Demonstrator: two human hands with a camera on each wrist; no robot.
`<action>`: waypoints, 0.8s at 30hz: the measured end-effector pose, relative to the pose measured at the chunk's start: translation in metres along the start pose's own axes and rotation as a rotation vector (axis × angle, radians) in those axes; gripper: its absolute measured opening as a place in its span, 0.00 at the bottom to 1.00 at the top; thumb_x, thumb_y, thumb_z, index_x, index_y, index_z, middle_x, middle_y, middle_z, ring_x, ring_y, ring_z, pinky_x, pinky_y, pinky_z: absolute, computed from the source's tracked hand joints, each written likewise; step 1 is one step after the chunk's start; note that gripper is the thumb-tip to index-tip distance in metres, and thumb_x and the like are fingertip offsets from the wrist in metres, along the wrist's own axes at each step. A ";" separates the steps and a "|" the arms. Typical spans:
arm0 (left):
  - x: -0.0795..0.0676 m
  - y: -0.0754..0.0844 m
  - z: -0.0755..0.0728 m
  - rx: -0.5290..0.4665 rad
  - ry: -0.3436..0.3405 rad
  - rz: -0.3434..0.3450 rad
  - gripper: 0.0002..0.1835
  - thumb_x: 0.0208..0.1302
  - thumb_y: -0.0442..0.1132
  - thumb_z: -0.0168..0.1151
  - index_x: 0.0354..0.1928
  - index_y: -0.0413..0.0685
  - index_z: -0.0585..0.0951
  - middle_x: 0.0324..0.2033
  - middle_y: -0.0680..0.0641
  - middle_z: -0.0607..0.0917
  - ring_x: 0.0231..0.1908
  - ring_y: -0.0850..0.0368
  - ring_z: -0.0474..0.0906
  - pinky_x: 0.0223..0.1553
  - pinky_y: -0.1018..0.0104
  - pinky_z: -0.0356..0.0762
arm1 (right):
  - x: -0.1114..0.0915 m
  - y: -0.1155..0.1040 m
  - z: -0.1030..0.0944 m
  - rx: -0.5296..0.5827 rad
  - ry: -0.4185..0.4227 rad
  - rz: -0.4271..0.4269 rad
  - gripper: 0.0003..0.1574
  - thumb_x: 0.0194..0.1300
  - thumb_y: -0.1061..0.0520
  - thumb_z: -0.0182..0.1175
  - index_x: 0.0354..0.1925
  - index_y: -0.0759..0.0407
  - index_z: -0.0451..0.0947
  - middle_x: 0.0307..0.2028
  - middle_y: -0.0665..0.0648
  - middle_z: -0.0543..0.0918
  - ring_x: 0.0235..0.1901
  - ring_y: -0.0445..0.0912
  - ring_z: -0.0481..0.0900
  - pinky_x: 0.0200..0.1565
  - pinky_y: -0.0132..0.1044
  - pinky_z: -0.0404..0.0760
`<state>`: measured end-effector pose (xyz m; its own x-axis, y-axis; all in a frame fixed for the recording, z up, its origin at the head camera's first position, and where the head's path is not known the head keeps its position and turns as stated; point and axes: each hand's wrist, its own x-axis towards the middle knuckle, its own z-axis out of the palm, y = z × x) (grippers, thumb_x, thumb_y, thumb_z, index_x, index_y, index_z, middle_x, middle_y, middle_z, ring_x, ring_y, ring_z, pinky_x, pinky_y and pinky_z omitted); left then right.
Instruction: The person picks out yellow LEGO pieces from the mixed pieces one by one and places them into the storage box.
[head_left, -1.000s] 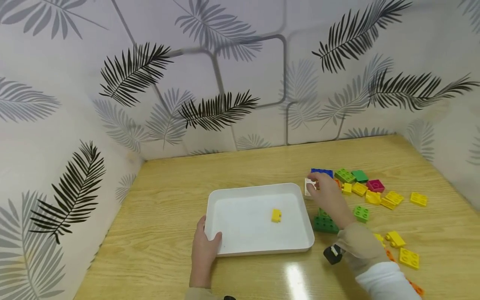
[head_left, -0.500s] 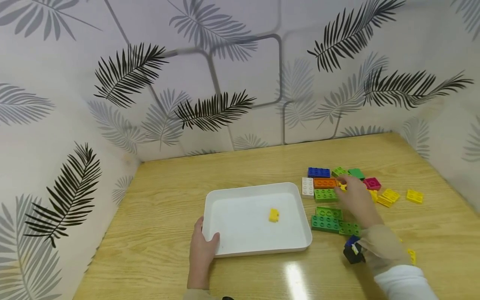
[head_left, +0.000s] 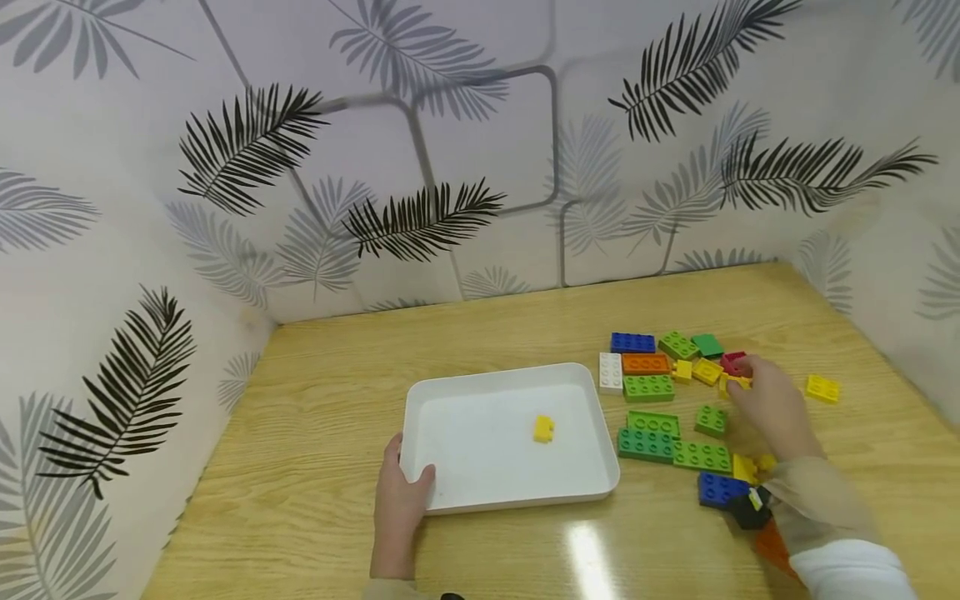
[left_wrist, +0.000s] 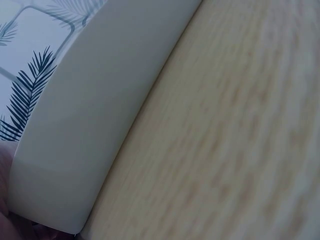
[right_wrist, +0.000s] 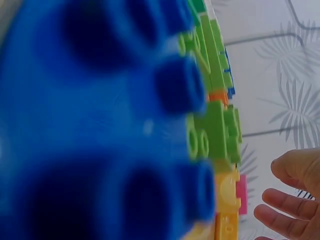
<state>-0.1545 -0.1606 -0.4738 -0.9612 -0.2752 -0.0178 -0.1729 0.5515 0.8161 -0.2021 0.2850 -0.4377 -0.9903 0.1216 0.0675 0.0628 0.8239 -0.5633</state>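
Note:
In the head view, my left hand point(head_left: 399, 500) grips the near left corner of a white tray point(head_left: 472, 458), thumb over the rim. One small yellow brick point(head_left: 543, 428) lies inside. The tray's outer wall point(left_wrist: 95, 100) fills much of the left wrist view. My right hand point(head_left: 776, 408) is over the toy bricks on the right, fingers at a yellow brick point(head_left: 727, 383) beside a crimson brick point(head_left: 733, 362). Seen from the right wrist, that hand point(right_wrist: 297, 192) has its fingers spread apart, with nothing visible between them. Whether it touches a brick cannot be told.
Right of the tray lie a white brick point(head_left: 611, 372), an orange brick point(head_left: 645, 364), blue bricks point(head_left: 632, 342) and several green bricks point(head_left: 648, 387). A yellow brick point(head_left: 822, 388) lies farther right. A blue brick point(right_wrist: 100, 115) blocks much of the right wrist view.
My right hand has moved rightward over the bricks, from beside the white brick to the yellow ones, uncovering the orange and green bricks. My left hand keeps its grip on the tray.

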 end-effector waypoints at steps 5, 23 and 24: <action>0.000 -0.001 -0.002 -0.002 0.001 0.018 0.35 0.55 0.32 0.58 0.63 0.35 0.57 0.59 0.31 0.63 0.59 0.36 0.59 0.57 0.46 0.57 | -0.002 0.012 -0.005 -0.031 -0.024 0.019 0.25 0.56 0.64 0.52 0.49 0.80 0.63 0.44 0.79 0.68 0.42 0.69 0.67 0.40 0.59 0.68; -0.001 0.000 -0.002 -0.016 0.005 0.007 0.35 0.55 0.32 0.58 0.63 0.35 0.57 0.59 0.31 0.64 0.59 0.37 0.59 0.57 0.47 0.56 | -0.001 0.031 -0.002 -0.171 -0.122 0.041 0.24 0.53 0.66 0.58 0.46 0.82 0.67 0.39 0.78 0.69 0.38 0.66 0.68 0.42 0.59 0.68; 0.000 0.000 -0.002 -0.017 0.005 0.009 0.35 0.55 0.31 0.58 0.63 0.34 0.57 0.59 0.31 0.63 0.59 0.37 0.59 0.57 0.47 0.56 | -0.001 0.031 -0.002 -0.187 -0.122 0.033 0.24 0.52 0.66 0.59 0.45 0.81 0.68 0.38 0.78 0.69 0.36 0.65 0.68 0.41 0.59 0.68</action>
<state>-0.1538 -0.1615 -0.4726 -0.9615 -0.2748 -0.0076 -0.1610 0.5404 0.8258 -0.1988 0.3115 -0.4538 -0.9943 0.0915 -0.0548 0.1059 0.9104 -0.4000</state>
